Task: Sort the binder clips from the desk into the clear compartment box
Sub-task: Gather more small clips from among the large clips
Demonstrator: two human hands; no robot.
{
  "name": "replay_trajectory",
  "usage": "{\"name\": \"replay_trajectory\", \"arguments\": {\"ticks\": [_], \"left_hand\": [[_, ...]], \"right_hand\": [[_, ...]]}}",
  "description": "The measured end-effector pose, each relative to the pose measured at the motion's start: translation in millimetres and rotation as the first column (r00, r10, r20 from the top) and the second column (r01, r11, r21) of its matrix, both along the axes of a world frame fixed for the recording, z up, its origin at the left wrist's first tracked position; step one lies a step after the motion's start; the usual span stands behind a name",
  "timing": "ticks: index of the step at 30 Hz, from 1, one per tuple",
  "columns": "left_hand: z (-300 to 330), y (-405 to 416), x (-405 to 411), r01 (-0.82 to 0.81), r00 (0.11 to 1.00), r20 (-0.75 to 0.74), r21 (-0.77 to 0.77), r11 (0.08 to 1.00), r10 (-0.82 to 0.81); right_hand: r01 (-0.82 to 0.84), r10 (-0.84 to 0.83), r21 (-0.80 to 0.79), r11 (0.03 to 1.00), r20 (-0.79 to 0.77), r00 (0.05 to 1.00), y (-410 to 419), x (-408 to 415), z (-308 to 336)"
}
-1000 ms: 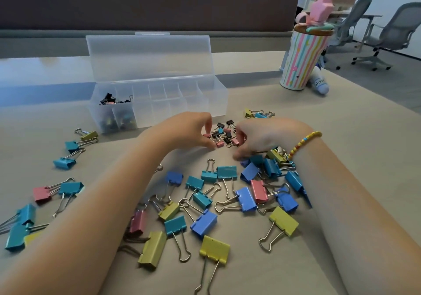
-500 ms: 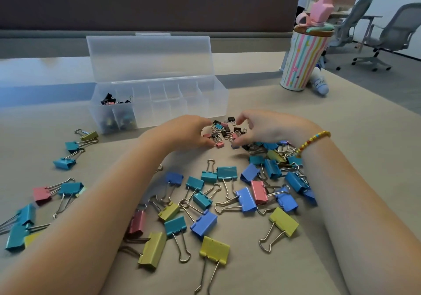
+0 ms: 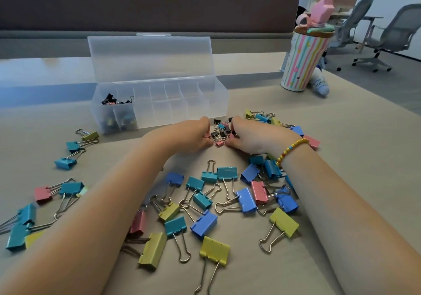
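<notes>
Just in front of the clear compartment box (image 3: 159, 103), the left hand (image 3: 189, 137) and right hand (image 3: 250, 137), fingers curled, rake together the tiny binder clips (image 3: 219, 132): light, stiff, slippery, likely best pinched by their bodies.

Both hands' fingertips hidden — small clips (image 3: 219, 132) indistinct.
</notes>
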State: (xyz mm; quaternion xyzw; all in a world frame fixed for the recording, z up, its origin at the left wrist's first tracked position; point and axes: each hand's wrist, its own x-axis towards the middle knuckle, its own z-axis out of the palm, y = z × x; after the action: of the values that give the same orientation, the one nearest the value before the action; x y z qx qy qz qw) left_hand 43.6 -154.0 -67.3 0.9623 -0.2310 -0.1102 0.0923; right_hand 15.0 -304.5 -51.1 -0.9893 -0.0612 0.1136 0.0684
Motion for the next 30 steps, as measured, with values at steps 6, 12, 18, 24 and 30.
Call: {"name": "replay_trajectory", "arguments": {"ticks": [6,12,18,24,30], "left_hand": [[-1,-2,-3,0.023,0.998,0.051,-0.015,1.000,-0.022],[-4,-1,-3,0.006,0.997,0.082,-0.012,1.000,-0.005],[1,5,1,-0.078,0.994,0.071,-0.018,0.997,0.079],[6,4,3,-0.062,0.998,0.022,0.045,0.997,0.061],[6,2,2,-0.029,0.999,0.020,0.062,0.998,0.027]], "right_hand": [[0.004,-0.002,-0.035,0.999,0.051,0.999,2,7,-8],[-0.019,0.025,-0.058,0.998,0.097,0.995,3,10,-11],[-0.069,0.065,0.043,0.997,0.084,0.994,-3,6,-3],[-0.102,0.104,-0.021,0.995,0.108,0.989,0,6,-4],[-0.064,0.072,-0.073,0.995,0.121,0.990,5,10,-9]]}}
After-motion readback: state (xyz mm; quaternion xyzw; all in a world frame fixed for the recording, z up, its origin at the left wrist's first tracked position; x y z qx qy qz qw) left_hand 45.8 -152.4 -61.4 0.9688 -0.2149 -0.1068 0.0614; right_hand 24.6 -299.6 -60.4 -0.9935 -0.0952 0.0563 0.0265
